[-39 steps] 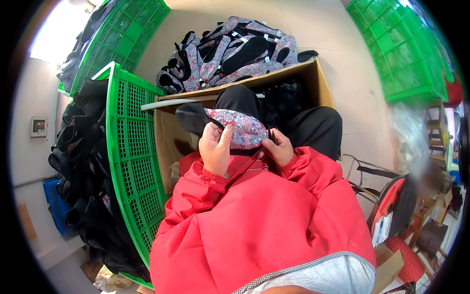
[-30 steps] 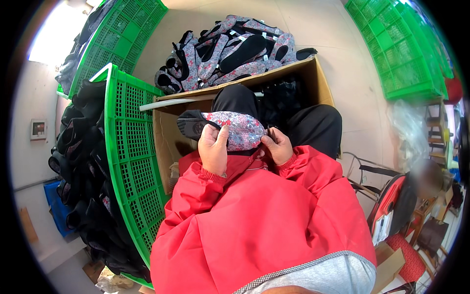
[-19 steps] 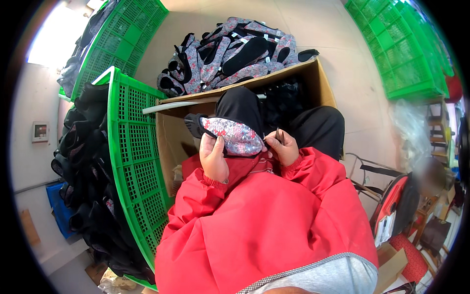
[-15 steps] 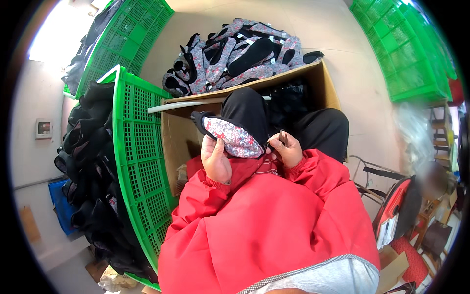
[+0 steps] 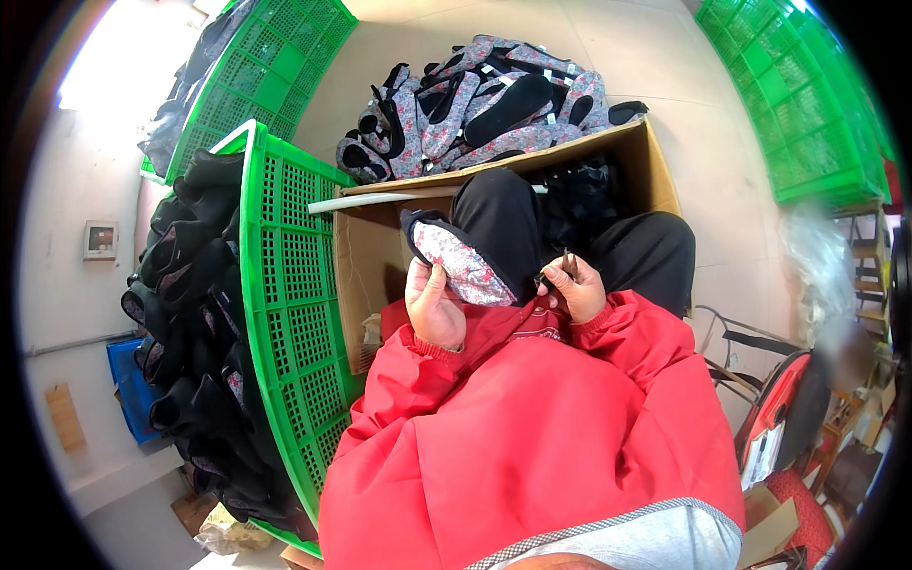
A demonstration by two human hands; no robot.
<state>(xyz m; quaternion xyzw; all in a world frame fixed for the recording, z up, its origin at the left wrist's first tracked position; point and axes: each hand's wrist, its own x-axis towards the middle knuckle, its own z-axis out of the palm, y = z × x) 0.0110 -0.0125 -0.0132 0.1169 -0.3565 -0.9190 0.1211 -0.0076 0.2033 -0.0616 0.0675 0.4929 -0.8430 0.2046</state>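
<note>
My left hand (image 5: 437, 309) grips a soft slipper (image 5: 460, 269) in floral fabric with black edging, its thumb and fingers closed on the near left side. The slipper is tilted over my lap, against my dark-clad knee (image 5: 494, 223). To its right, my right hand (image 5: 579, 288) is closed around small dark pointed snips (image 5: 568, 264), tips upward. A gap separates the right hand from the slipper. Part of the snips is hidden in the palm.
An open cardboard box (image 5: 655, 171) surrounds my knees, with a pale tube (image 5: 380, 200) across it. Beyond lies a heap of floral slippers (image 5: 489, 104). Green crates (image 5: 294, 285) stand at left, dark footwear (image 5: 190, 313) beside them; another green crate (image 5: 788, 104) stands far right.
The whole view has shifted, so the scene sits farther right. The gap between the slipper and my right hand has widened slightly. Both hands keep their hold.
</note>
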